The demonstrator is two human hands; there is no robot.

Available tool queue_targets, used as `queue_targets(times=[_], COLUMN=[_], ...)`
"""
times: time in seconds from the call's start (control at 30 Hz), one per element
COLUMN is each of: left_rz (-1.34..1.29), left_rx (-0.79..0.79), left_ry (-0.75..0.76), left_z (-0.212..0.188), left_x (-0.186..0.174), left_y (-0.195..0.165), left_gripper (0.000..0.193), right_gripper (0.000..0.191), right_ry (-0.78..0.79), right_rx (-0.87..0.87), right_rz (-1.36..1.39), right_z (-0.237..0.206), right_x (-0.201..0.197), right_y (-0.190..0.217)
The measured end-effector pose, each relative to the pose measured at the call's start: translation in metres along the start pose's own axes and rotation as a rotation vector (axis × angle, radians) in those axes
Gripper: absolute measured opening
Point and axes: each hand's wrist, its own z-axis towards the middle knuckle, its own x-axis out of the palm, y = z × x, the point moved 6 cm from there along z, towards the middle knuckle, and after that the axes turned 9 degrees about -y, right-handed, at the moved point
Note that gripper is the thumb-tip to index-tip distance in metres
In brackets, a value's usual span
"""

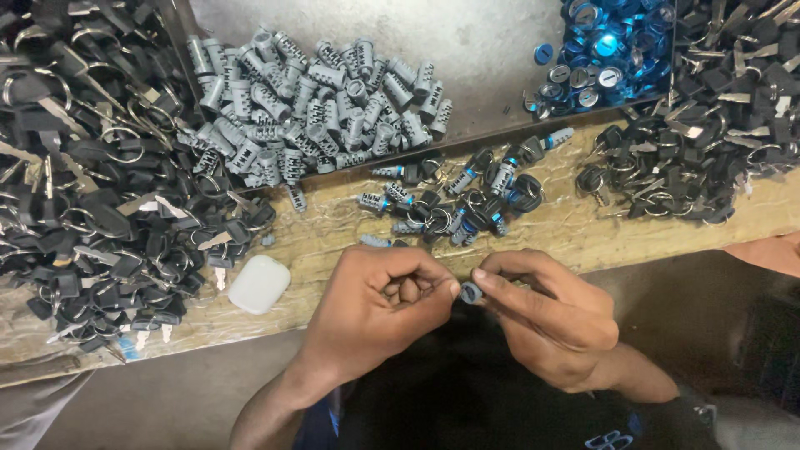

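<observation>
Both hands meet just off the near edge of the wooden worktop (583,237): the left hand (379,308) has its fingers curled in with thumb and forefinger pressed toward the right hand (546,321), whose fingertips pinch a small grey lock cylinder (471,292) with a dark end, held in the air between them. Whether the left fingers actually touch the cylinder cannot be told. Just beyond, near the middle of the worktop, lies a small cluster of assembled cylinders (454,200) with blue bands, keys and rings fitted; judging by that, some pieces look finished. Much more appears left: a large heap of bare grey cylinders (317,100) fills the metal tray (483,50) at the far edge, with blue caps (604,42) in its right corner. Piles of black-headed keys on rings cover the left end (92,192) and the right end (708,125) of the worktop. A small white case (259,284) rests by the near edge, beside the left key pile.
</observation>
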Motion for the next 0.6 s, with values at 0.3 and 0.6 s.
queue_targets(times=[0.3,0.6], left_rz=[0.299,0.244], left_rx=[0.364,0.772], left_ry=[-0.224,-0.491], left_z=[-0.004,-0.026], left_x=[0.002,0.000], left_y=[-0.008,-0.006], left_gripper=[0.009,0.025], right_gripper=[0.038,0.032], right_ry=[-0.101,-0.337], right_rx=[-0.003,-0.288], right_rz=[-0.114,-0.209], right_z=[-0.006,0.007], right_x=[0.009,0.024], right_y=[-0.007,0.019])
